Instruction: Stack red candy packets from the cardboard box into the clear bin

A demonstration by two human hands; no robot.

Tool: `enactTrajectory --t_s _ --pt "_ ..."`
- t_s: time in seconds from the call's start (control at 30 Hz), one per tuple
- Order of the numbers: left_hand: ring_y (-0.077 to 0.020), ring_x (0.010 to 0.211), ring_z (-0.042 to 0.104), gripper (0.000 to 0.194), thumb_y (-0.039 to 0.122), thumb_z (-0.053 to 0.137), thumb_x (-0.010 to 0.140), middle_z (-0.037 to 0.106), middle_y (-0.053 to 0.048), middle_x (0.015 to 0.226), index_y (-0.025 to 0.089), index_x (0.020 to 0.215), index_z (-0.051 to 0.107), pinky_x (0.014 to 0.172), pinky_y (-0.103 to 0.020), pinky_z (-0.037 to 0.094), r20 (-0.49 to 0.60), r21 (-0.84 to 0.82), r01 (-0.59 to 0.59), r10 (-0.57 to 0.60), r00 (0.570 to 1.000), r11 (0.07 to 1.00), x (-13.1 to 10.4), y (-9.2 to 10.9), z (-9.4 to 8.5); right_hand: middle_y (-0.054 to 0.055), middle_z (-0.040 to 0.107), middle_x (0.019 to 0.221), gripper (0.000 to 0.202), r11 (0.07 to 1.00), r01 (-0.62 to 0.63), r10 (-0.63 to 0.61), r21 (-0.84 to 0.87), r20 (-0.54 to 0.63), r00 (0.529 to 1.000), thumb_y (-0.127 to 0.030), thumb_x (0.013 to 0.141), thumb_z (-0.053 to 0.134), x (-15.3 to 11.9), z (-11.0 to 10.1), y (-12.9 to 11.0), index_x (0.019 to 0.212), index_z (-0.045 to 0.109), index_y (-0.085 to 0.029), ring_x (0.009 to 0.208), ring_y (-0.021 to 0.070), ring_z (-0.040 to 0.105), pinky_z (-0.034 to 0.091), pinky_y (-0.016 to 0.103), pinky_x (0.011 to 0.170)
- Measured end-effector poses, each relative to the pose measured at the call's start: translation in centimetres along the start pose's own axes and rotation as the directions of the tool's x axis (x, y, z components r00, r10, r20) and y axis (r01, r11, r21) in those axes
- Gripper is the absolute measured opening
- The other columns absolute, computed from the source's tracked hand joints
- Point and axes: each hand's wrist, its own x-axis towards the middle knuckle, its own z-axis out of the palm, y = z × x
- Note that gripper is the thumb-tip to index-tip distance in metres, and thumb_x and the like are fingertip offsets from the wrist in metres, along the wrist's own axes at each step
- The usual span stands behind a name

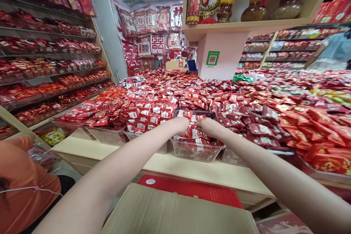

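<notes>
A clear plastic bin (196, 151) at the counter's front edge holds small red-and-white wrapped packets (199, 134). My left hand (181, 125) is at the left side of this bin, its fingers curled down among the packets; what they hold is hidden. From the right, my right hand (210, 128) reaches into the same bin. Its fingers are bent closed at the edge of a red-and-white packet (196, 118).
Neighbouring bins hold red packets (149, 115), dark red packets (260, 128) and orange-red packets (326, 142). A cardboard box (178, 212) stands below the counter (153, 162). A person in orange (27, 182) is at the lower left. A display shelf (255, 27) overhangs the counter.
</notes>
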Motion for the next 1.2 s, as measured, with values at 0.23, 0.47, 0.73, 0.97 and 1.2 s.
enactTrajectory --t_s 0.23,0.47,0.73,0.97,1.2 --pt "-0.0237 0.079 0.058 0.025 0.018 0.052 0.069 0.063 -0.015 0.088 0.008 0.088 0.063 0.069 -0.028 0.043 -0.008 0.006 -0.003 0.003 1.000 1.000 0.3 0.4 -0.1 0.014 0.063 0.090 0.023 0.993 -0.061 0.053 -0.105 -0.078 0.996 -0.018 0.079 0.041 0.9 0.0 0.0 0.087 0.062 -0.012 0.085 0.0225 0.058 0.042 0.029 0.071" --pt "-0.0221 0.075 0.058 0.022 0.018 0.051 0.069 0.063 -0.014 0.085 0.009 0.084 0.063 0.065 -0.027 0.043 -0.034 -0.018 -0.041 0.040 0.999 0.999 0.0 -0.2 0.4 0.013 0.063 0.092 0.027 0.989 -0.143 0.139 -0.047 -0.070 0.988 -0.018 0.081 0.036 0.8 0.2 0.8 0.092 0.060 -0.014 0.088 0.0213 0.057 0.043 0.028 0.069" --pt "-0.0133 0.075 0.056 0.021 0.023 0.051 0.071 0.064 -0.003 0.087 0.019 0.089 0.062 0.063 -0.019 0.038 -0.091 -0.118 -0.166 0.155 0.984 0.979 -1.4 -2.0 0.3 0.014 0.062 0.089 0.026 0.995 -0.089 0.082 -0.042 -0.135 0.987 -0.029 0.079 0.042 -0.6 -0.4 0.7 0.084 0.062 -0.013 0.087 0.0223 0.056 0.040 0.029 0.073" --pt "-0.0096 0.060 0.053 0.021 0.027 0.054 0.067 0.064 0.001 0.071 0.020 0.084 0.064 0.052 -0.018 0.033 -0.042 -0.231 -0.247 0.243 0.969 0.941 -1.4 -2.2 1.3 0.002 0.065 0.073 0.026 0.895 0.137 -0.110 0.424 -0.087 0.990 -0.034 0.075 0.045 -2.5 -1.5 -2.1 0.082 0.064 -0.018 0.066 0.0130 0.055 0.038 0.020 0.058" --pt "-0.0121 0.061 0.052 0.019 0.024 0.051 0.068 0.063 -0.001 0.073 0.018 0.082 0.064 0.052 -0.020 0.034 -0.076 -0.192 -0.207 0.195 0.978 0.959 -1.1 -1.6 1.3 0.000 0.065 0.070 0.020 0.865 0.087 -0.094 0.494 -0.012 0.996 -0.028 0.069 0.053 -2.0 -0.8 -3.4 0.078 0.066 -0.017 0.064 0.0123 0.054 0.037 0.020 0.058"
